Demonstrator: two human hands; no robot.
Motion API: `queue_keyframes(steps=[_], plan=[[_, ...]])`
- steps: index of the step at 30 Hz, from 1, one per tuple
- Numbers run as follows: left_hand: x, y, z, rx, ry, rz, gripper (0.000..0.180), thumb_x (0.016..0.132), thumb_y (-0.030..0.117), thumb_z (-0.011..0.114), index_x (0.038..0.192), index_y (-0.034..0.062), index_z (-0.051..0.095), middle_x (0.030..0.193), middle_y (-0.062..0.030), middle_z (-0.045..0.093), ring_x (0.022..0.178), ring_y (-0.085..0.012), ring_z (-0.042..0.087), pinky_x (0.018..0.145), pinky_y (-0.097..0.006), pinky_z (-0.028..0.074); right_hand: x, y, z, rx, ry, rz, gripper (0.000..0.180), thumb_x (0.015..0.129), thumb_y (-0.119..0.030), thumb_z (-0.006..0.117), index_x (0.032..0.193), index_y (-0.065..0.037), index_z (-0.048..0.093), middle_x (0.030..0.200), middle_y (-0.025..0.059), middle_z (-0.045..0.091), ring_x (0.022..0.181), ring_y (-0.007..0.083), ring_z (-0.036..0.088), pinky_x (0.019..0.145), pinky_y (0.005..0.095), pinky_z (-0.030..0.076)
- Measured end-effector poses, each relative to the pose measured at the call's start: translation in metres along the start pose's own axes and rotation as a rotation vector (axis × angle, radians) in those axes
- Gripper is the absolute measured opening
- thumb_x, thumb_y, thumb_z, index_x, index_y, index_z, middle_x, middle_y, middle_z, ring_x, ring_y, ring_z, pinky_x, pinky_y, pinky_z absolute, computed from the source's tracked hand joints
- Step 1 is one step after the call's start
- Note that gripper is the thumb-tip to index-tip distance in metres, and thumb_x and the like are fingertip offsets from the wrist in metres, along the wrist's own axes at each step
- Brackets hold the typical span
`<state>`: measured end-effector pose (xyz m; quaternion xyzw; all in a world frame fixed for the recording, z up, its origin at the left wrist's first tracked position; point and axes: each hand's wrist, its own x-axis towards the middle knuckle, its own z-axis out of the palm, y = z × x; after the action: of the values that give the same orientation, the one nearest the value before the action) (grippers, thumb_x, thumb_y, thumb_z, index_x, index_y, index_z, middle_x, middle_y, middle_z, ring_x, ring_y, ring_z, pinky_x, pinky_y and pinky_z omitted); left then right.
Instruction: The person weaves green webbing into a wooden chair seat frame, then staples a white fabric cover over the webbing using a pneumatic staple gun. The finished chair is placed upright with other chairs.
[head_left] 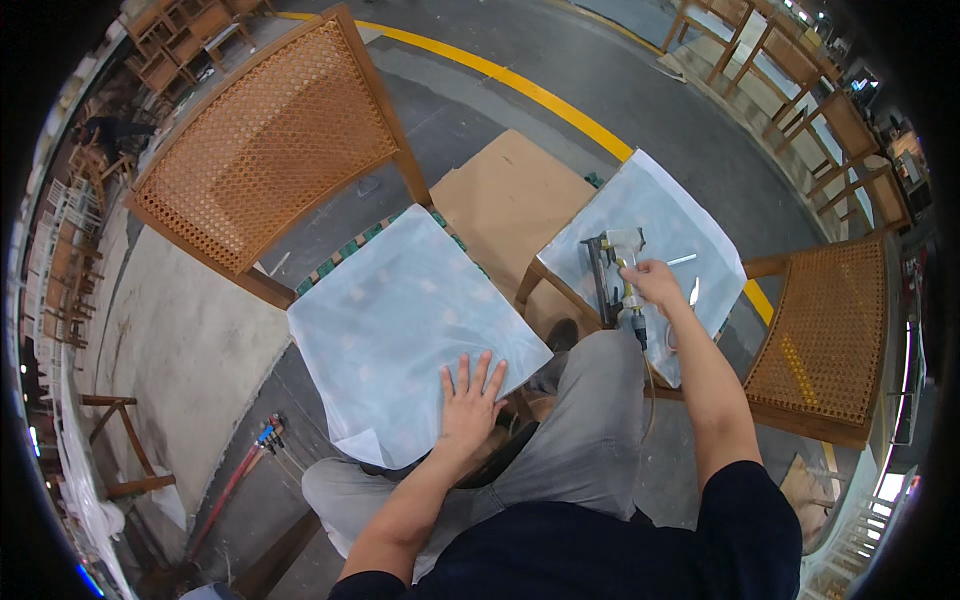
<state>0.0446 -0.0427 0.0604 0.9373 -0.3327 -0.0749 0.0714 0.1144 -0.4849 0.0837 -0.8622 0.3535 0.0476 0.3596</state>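
Head view looks down on a grey concrete workshop floor crossed by a yellow painted line, with wooden chair frames stacked along the far edges. Left of the person's left hand stands a chair with a woven cane back; its seat is covered by a pale translucent sheet. The left hand lies flat and open on the near edge of that sheet, fingers spread, gripping nothing. Beyond it a brown board lies on the floor. Further right, the right hand is closed around the handle of a pneumatic nail gun resting on a second sheet-covered chair. The gun's long axis runs away from the person, head at the far end, hose end toward the knee. Just right of that hand lie small light pieces.
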Motion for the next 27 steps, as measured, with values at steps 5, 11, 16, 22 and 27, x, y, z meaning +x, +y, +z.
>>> queue_keyframes(steps=[5, 11, 16, 22, 27], plan=[[0.005, -0.005, 0.003, 0.011, 0.019, 0.017, 0.086, 0.094, 0.044, 0.075, 0.167, 0.026, 0.034, 0.175, -0.0101, 0.027, 0.159, -0.0457, 0.024, 0.123, -0.074, 0.019, 0.014, -0.015, 0.008, 0.065, -0.053, 0.048, 0.051, 0.072, -0.021, 0.09, 0.112, 0.005, 0.069, 0.101, 0.0162, 0.074, 0.091, 0.0277, 0.072, 0.08, 0.0414, 0.057], [0.02, -0.012, 0.002, 0.011, 0.035, 0.016, 0.089, 0.093, 0.044, 0.076, 0.168, 0.0251, 0.033, 0.176, -0.0099, 0.025, 0.159, -0.0462, 0.023, 0.123, -0.074, 0.018, -0.004, -0.029, -0.021, 0.36, 0.069, -0.079, 0.047, 0.07, -0.007, 0.085, 0.114, 0.002, 0.069, 0.095, 0.0095, 0.07, 0.086, 0.0239, 0.069, 0.077, 0.0399, 0.056], [0.018, 0.0, -0.014, -0.136, -0.029, 0.003, 0.087, 0.091, 0.043, 0.077, 0.166, 0.0225, 0.038, 0.175, -0.0111, 0.027, 0.161, -0.0459, 0.019, 0.124, -0.073, 0.017, -0.06, -0.091, -0.081, 0.481, -0.072, -0.241, 0.051, 0.081, -0.019, 0.089, 0.124, -0.001, 0.07, 0.105, 0.0055, 0.071, 0.097, 0.0184, 0.066, 0.087, 0.0355, 0.054], [0.055, 0.025, -0.003, -0.192, 0.099, 0.032, 0.074, 0.099, 0.043, 0.068, 0.165, 0.0222, 0.041, 0.174, -0.0046, 0.03, 0.161, -0.0455, 0.02, 0.125, -0.072, 0.016, -0.09, -0.128, -0.087, 0.21, -0.289, -0.49, 0.059, 0.087, -0.026, 0.089, 0.135, -0.001, 0.066, 0.115, 0.0062, 0.072, 0.105, 0.016, 0.065, 0.094, 0.0357, 0.054], [0.05, 0.018, 0.017, -0.181, 0.118, 0.037, 0.058, 0.106, 0.034, 0.058, 0.162, 0.0241, 0.046, 0.172, 0.0019, 0.036, 0.16, -0.0433, 0.022, 0.125, -0.071, 0.017, -0.094, -0.127, -0.038, 0.075, -0.615, -0.634, 0.065, 0.084, -0.013, 0.089, 0.144, -0.006, 0.063, 0.126, 0.0117, 0.073, 0.113, 0.0208, 0.067, 0.102, 0.0349, 0.053]])
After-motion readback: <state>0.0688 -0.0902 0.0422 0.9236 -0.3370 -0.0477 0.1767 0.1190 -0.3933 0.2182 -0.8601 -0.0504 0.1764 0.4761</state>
